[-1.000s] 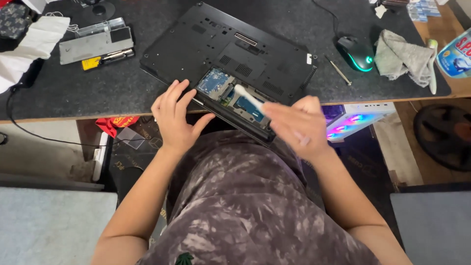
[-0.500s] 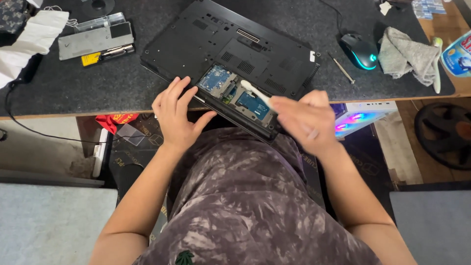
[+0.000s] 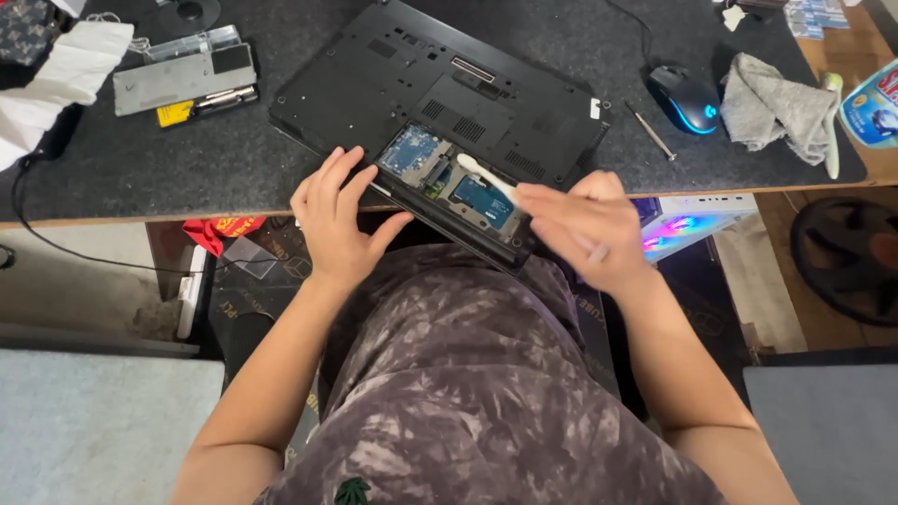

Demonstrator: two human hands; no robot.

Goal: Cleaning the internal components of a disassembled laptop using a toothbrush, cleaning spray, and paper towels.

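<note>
A black laptop (image 3: pixel 440 84) lies upside down on the dark desk mat, its bottom cover off so that blue circuit boards (image 3: pixel 482 198) show in an open bay near the front edge. My left hand (image 3: pixel 335 217) rests flat on the laptop's near left corner, fingers spread. My right hand (image 3: pixel 585 229) grips a small white brush (image 3: pixel 482 176), whose tip lies over the open bay between the two blue boards.
A grey metal cover panel (image 3: pixel 182 79) and white cloth (image 3: pixel 65 75) lie at the far left. A lit mouse (image 3: pixel 687 98), a thin screwdriver (image 3: pixel 650 131), a grey rag (image 3: pixel 776 103) and a spray bottle (image 3: pixel 870 112) sit at the right. A glowing computer case (image 3: pixel 687 229) stands below.
My right hand has swept the white brush back and forth over the open bay. My left hand has stayed on the laptop's corner.
</note>
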